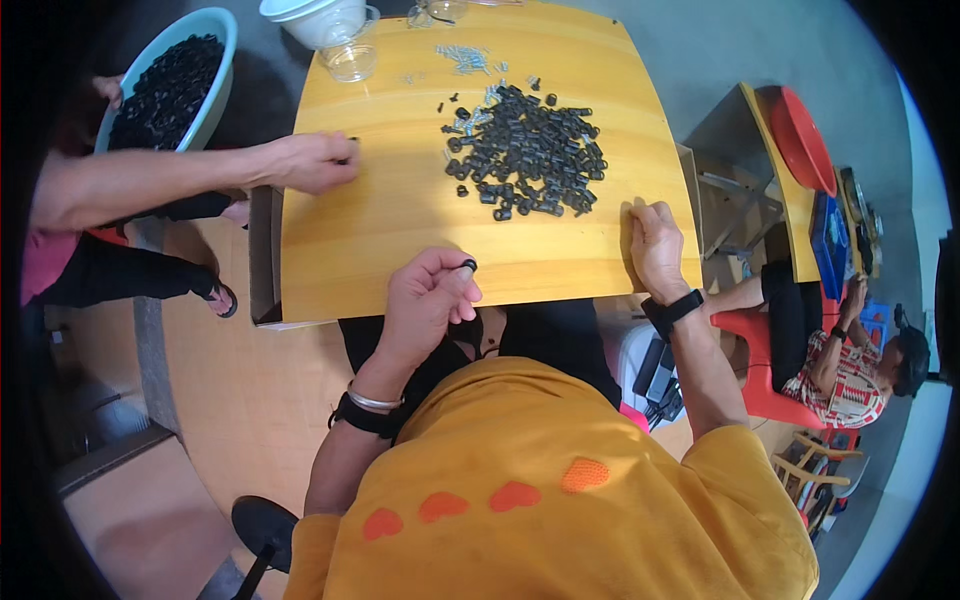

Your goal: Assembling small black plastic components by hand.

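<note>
Between thumb and forefinger, my left hand (430, 297) pinches a small black cylindrical part (468, 265) just over the table's near edge. My right hand (655, 245) rests on the tabletop by the right edge with its fingers curled in. Whatever it may hold is hidden. A heap of black cylindrical parts (530, 155) lies beyond both hands, near the middle of the wooden table (380, 240). Small silver screws (465, 58) are scattered behind the heap, and a few lie along its left side.
A co-worker's hand (315, 163) reaches over the table's left edge. Clear plastic cup (348, 64) and white bowl (318, 22) stand at the far left corner. A teal basin (230, 55) holds more black parts. Rightward are a red basin (800, 140) and a seated person (835, 375).
</note>
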`<action>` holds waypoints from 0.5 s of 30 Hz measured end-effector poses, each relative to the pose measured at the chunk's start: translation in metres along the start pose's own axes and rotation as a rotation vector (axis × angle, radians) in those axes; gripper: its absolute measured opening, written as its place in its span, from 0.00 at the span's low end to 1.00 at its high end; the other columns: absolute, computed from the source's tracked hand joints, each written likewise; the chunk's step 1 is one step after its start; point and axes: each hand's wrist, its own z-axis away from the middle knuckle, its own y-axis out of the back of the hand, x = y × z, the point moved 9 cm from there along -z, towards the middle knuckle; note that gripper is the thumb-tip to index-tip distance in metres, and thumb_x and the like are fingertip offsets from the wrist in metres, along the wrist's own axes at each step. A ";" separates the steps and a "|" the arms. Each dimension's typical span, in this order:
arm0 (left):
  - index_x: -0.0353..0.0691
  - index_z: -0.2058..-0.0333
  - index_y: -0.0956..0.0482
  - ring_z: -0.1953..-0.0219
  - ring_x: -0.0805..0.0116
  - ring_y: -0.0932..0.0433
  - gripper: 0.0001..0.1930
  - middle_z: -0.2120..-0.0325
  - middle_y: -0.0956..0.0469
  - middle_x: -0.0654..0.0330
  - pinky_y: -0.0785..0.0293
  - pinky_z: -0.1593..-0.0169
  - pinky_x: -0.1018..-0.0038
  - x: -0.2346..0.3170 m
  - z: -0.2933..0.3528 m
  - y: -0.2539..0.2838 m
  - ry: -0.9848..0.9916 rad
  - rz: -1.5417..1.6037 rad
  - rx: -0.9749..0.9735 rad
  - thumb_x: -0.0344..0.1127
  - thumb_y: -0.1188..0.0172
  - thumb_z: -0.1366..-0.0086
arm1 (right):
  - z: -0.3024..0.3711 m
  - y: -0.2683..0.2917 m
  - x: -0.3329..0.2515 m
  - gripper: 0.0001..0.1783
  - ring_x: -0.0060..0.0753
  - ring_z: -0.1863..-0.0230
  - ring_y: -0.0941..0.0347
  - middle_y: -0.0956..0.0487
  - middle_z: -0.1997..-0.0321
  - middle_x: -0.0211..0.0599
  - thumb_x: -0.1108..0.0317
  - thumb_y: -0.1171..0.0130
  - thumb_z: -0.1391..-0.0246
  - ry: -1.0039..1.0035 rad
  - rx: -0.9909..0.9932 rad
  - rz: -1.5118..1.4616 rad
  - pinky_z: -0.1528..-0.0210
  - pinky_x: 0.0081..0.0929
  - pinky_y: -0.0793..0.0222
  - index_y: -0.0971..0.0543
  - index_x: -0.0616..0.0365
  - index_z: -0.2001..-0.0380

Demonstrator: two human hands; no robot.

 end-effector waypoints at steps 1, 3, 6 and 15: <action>0.35 0.63 0.28 0.82 0.77 0.28 0.07 0.79 0.25 0.60 0.33 0.78 0.85 -0.001 0.001 0.001 -0.022 -0.004 -0.005 0.31 0.49 0.37 | -0.004 0.003 -0.007 0.05 0.44 0.73 0.29 0.28 0.74 0.44 0.75 0.47 0.53 -0.016 -0.004 -0.094 0.68 0.36 0.33 0.24 0.60 0.70; 0.35 0.63 0.28 0.82 0.78 0.28 0.07 0.79 0.25 0.60 0.34 0.78 0.85 0.002 0.001 0.006 -0.049 -0.002 -0.001 0.30 0.50 0.38 | -0.021 0.004 -0.032 0.06 0.44 0.72 0.29 0.27 0.73 0.45 0.75 0.46 0.53 0.037 -0.004 -0.209 0.68 0.34 0.33 0.24 0.60 0.70; 0.34 0.62 0.28 0.83 0.78 0.29 0.07 0.79 0.25 0.60 0.34 0.78 0.85 0.000 0.004 0.016 -0.007 -0.072 0.040 0.30 0.50 0.38 | -0.057 -0.002 -0.082 0.06 0.42 0.70 0.28 0.25 0.70 0.45 0.75 0.47 0.52 0.027 -0.094 -0.469 0.66 0.28 0.33 0.24 0.62 0.69; 0.34 0.63 0.29 0.80 0.77 0.29 0.07 0.78 0.25 0.60 0.33 0.77 0.84 0.003 0.001 0.036 -0.043 0.037 0.109 0.30 0.50 0.38 | -0.105 -0.031 -0.138 0.04 0.46 0.69 0.29 0.25 0.72 0.43 0.74 0.47 0.53 0.257 -0.026 -0.330 0.66 0.35 0.33 0.24 0.59 0.72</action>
